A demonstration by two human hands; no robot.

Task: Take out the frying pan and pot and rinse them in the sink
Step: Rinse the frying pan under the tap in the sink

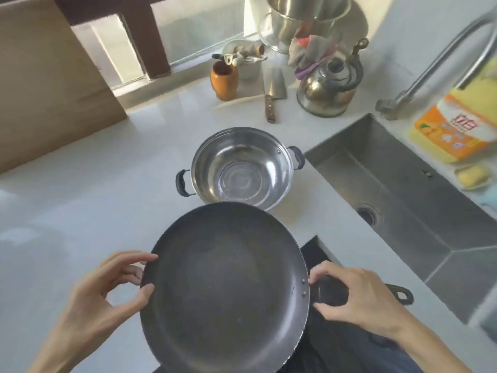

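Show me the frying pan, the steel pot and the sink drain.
frying pan [223,286], head view, dark inner base
steel pot [239,179], head view, shiny inner bottom
sink drain [368,214], head view, round strainer opening

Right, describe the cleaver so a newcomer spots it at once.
Start at the steel sink on the right, then go left along the far side of the white counter. Past the metal kettle, before the orange jar, lies the cleaver. Unlike the pale stick beside it, it has a broad steel blade and a brown handle pointing towards the two-handled pot.
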